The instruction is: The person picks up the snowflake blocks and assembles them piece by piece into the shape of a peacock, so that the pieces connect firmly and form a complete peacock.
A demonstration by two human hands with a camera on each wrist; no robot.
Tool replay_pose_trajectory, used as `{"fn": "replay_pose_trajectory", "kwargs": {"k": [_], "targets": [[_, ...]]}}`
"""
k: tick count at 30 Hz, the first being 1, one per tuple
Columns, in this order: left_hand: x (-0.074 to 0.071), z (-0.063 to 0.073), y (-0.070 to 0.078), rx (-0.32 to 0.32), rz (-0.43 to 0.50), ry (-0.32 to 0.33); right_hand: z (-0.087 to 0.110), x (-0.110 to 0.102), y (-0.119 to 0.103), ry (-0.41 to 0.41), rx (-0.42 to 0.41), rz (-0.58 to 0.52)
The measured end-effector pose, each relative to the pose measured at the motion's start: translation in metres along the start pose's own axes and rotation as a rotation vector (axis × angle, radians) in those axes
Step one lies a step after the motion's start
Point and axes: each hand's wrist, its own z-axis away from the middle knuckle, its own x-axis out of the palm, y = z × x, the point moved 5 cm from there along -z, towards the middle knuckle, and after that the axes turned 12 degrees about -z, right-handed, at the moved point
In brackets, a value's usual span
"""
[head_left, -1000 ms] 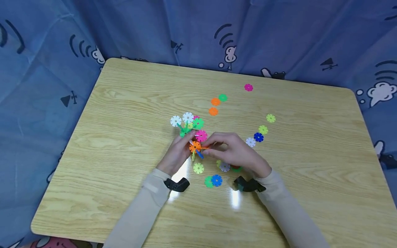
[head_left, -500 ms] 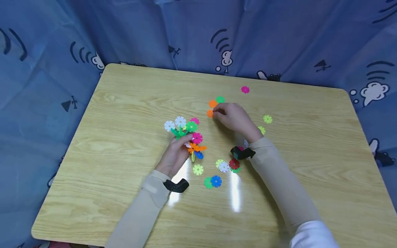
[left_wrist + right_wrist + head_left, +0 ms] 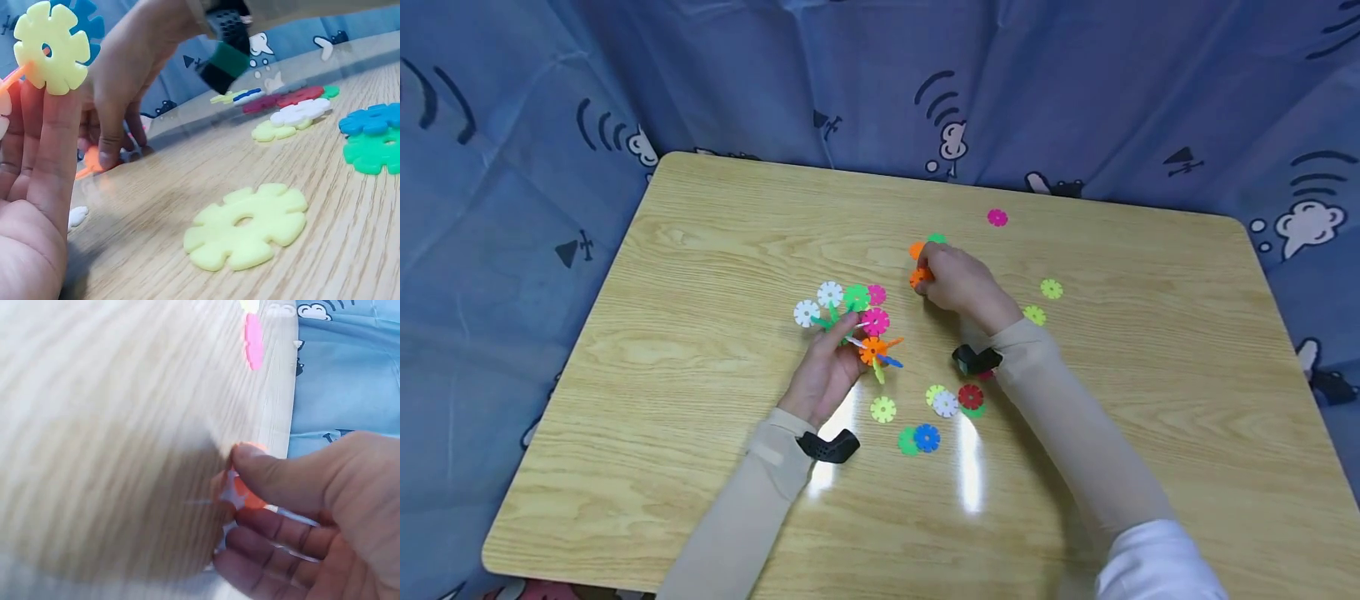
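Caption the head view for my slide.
Left hand holds the disc cluster; right hand pinches an orange disc.

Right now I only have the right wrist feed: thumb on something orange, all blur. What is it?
Observer: An orange snowflake disc on the table; the right hand pinches it, as the head view shows.
Operator: Left hand doing anything?
Observer: The left hand holds the assembled cluster of discs, white, green, pink and orange pieces joined.
Operator: Any spares near it?
Observer: A loose yellow disc lies flat on the wood just beside the left hand; blue and green discs overlap a little further off.
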Motion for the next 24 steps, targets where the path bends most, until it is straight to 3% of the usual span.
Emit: {"fn": "replay_pose_trajectory", "kwargs": {"k": [4, 8, 12, 16, 24], "targets": [[-0.001, 0.000, 0.000, 0.001, 0.016, 0.006, 0.016, 0.000, 0.005, 0.053, -0.039, -0.155], [-0.003, -0.001, -0.002, -0.047, -0.038, 0.069, 0.046, 0.001, 0.001, 0.096, -0.091, -0.406], [-0.005, -0.001, -0.003, -0.071, -0.041, 0.118, 0.076, 0.007, -0.012, 0.070, -0.175, -0.568], [-0.004, -0.002, -0.004, -0.033, 0.005, 0.098, 0.096, 0.015, -0.023, 0.084, -0.304, -0.564], [-0.002, -0.003, -0.003, 0.002, 0.034, 0.078, 0.114, 0.018, -0.031, 0.248, -0.534, -0.440]]}}
